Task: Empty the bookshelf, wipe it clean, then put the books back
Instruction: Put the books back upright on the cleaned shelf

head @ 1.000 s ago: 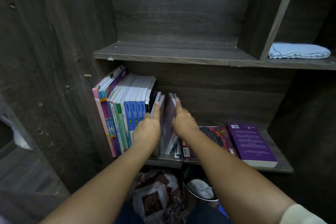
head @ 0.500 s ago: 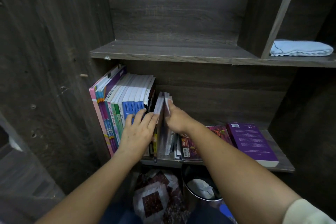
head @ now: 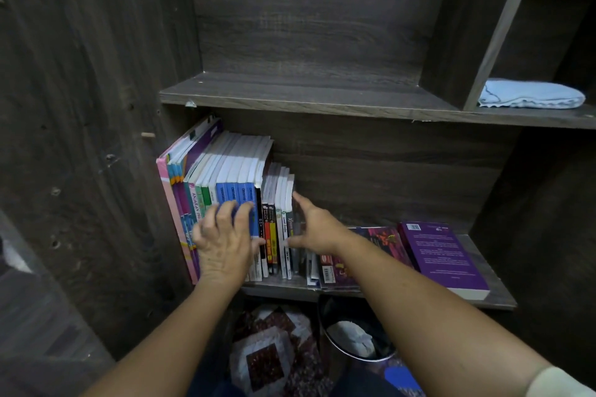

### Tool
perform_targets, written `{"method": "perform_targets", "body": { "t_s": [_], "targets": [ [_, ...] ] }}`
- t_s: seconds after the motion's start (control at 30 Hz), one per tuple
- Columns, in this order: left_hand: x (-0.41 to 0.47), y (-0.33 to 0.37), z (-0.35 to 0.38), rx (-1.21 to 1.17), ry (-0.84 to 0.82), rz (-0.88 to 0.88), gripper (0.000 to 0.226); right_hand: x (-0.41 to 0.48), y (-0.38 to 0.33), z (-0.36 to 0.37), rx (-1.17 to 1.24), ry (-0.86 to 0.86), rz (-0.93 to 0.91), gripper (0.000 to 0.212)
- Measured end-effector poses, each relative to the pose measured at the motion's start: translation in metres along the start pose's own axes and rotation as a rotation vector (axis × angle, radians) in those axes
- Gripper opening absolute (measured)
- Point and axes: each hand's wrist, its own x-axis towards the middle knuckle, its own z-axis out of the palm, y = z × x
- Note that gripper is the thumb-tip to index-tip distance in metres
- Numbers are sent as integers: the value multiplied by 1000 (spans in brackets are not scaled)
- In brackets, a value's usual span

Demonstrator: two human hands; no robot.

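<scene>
A row of upright books [head: 238,164] fills the left end of the lower shelf [head: 496,296] of the dark wooden bookshelf. Several thin books [head: 280,190] stand upright at the row's right end. My left hand [head: 225,242] rests with spread fingers on the blue spines. My right hand [head: 317,229] presses with straight fingers against the right side of the thin books, thumb near their spines. A purple book [head: 442,255] and a dark red book [head: 380,235] lie flat further right. The upper shelf [head: 306,90] holds no books.
A folded light blue cloth [head: 529,95] lies in the upper right compartment. Below the shelf stand a round bin [head: 354,335] with crumpled paper and a patterned fabric [head: 267,358] on the floor. A wooden side wall closes the left.
The thin books that leaned to the right now stand upright against the row. My left hand has slid left onto the blue spines; my right hand pushed the thin books leftward.
</scene>
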Motion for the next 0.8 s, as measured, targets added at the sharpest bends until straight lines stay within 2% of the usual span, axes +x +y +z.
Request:
{"method": "perform_targets", "body": {
  "t_s": [0.1,0.23,0.33,0.6,0.67,0.8],
  "targets": [
    [0,-14,-3,-22,-28,-27,104,9,-9,8,32,56,-12,115],
    [2,-23,-4,-22,-74,40,101,24,-17,20,-10,157,15,108],
    [0,-21,-6,-43,-116,18,99,31,-17,25,-37,187,35,105],
    [-17,-5,-12,-88,-215,-26,81,16,14,10,-150,105,1,118],
    [-17,2,-14,-96,-200,-12,75,9,29,1,-185,111,1,107],
    [-19,25,-17,-154,-181,67,63,-13,69,-19,-357,55,21,70]
  ]
}}
